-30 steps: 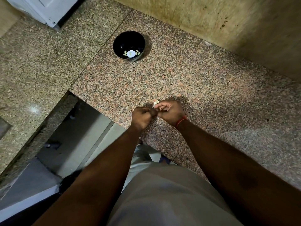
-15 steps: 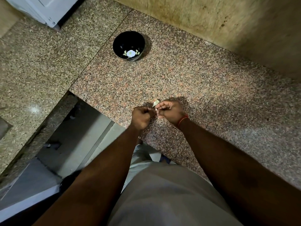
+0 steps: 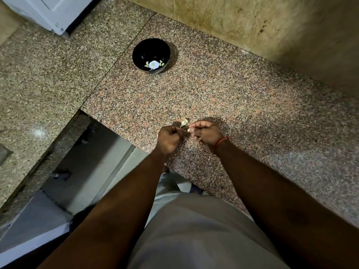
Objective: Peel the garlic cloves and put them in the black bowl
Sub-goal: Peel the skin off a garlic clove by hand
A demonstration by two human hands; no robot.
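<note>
The black bowl (image 3: 140,52) stands toward the back of the granite counter and shows a white flower pattern at its bottom. Well in front of it, near the counter's front edge, my left hand (image 3: 168,138) and my right hand (image 3: 206,132) meet fingertip to fingertip, both with curled fingers. A small pale garlic clove (image 3: 184,122) pokes out just beyond the fingertips, pinched between the two hands. The rest of the clove is hidden by my fingers. A red thread circles my right wrist.
The speckled granite counter (image 3: 242,105) runs right along a stained wall (image 3: 272,22). A lower granite slab (image 3: 42,78) lies left, with a white appliance (image 3: 52,12) at its back. A gap to the floor (image 3: 87,167) opens left of my arms.
My hands stay in place and work at the clove; the fingertips have drawn slightly apart, and the pale clove shows a little more beyond them.
</note>
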